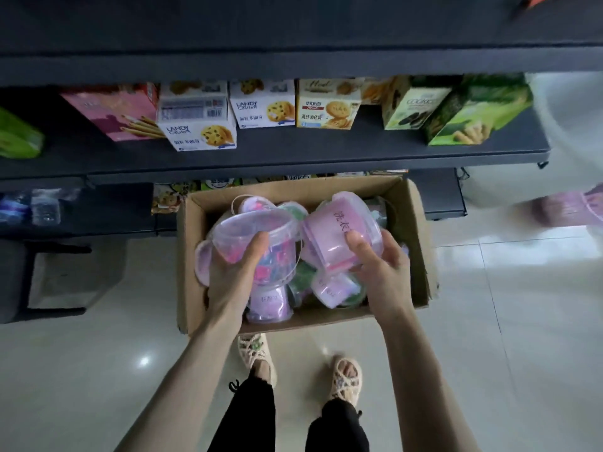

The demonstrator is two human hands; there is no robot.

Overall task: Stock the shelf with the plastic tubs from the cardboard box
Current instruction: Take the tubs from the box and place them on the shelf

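Directly below the camera, the left hand [239, 265] wraps its fingers and thumb round a clear tub [257, 236] of pink pieces, and the right hand [381, 265] clasps a pink tub [339, 233] tipped on its side. One tub per hand likely lets two travel to the shelf together. Both tubs are held at the mouth of the open cardboard box [421, 223], not yet shelved. Beneath them lie more tubs [269, 305], at least four, jumbled, so a full count is unclear. One box sits on the floor [98, 353] just before the dark shelf [293, 154], probably to shorten the reach. That shelf carries at least six biscuit boxes [199, 125].
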